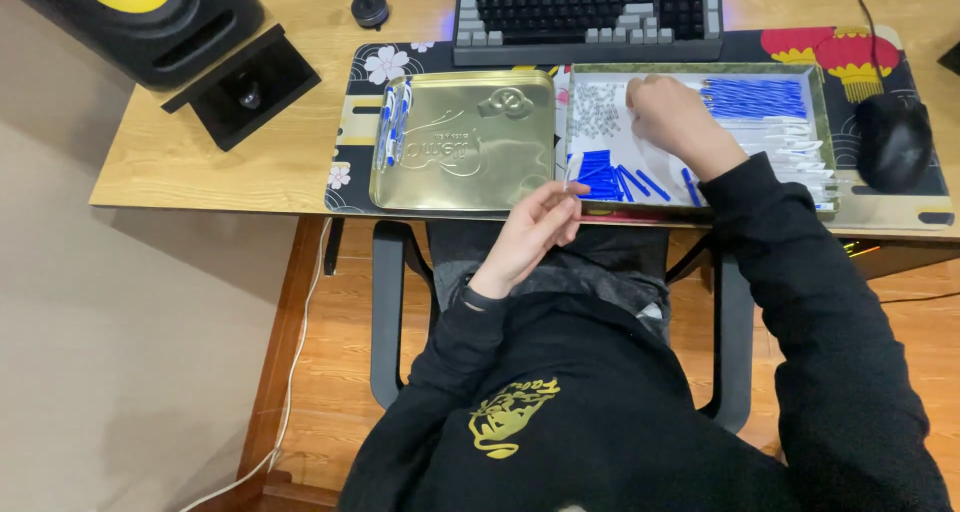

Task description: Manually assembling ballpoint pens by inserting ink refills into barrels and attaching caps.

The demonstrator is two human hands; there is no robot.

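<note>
Left hand [530,234] pinches a thin clear tube [566,184]; right hand [672,120], fingers curled, reaches into the parts tray [822,112].

Glossy metal lid [462,142], wooden desk [230,162]

On the desk [200,162] lies a mat [880,212], and on it two tins stand side by side: a lid [465,142] left, a tray [822,102] right. The keyboard [590,17] sits behind them, the mouse [893,142] right of the tray, the speaker [150,17] far left. The right hand [672,117] is over the tray; the left hand [530,230] is before the lid.
</note>
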